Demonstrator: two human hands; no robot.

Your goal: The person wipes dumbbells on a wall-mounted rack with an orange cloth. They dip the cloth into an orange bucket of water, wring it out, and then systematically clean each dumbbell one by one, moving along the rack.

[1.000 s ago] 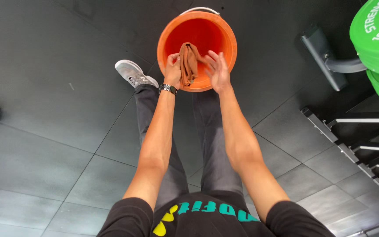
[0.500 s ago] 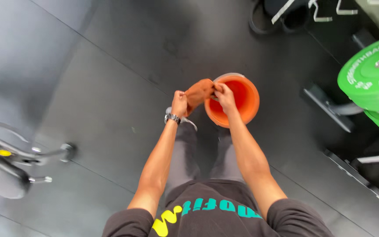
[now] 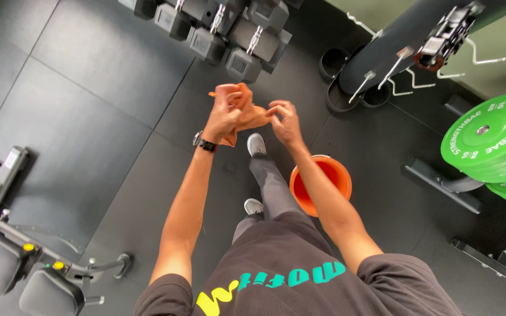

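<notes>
Orange crumpled cloth (image 3: 242, 111) between both hands (image 3: 222, 114).

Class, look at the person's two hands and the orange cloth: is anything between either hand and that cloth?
Nothing visible is. The left hand grips the orange cloth directly, and the right hand pinches its other end. The cloth is held in the air, apart from the orange bucket on the floor.

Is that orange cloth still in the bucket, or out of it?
Out: the orange cloth is bunched between the left hand and right hand, away from the orange bucket.
</notes>
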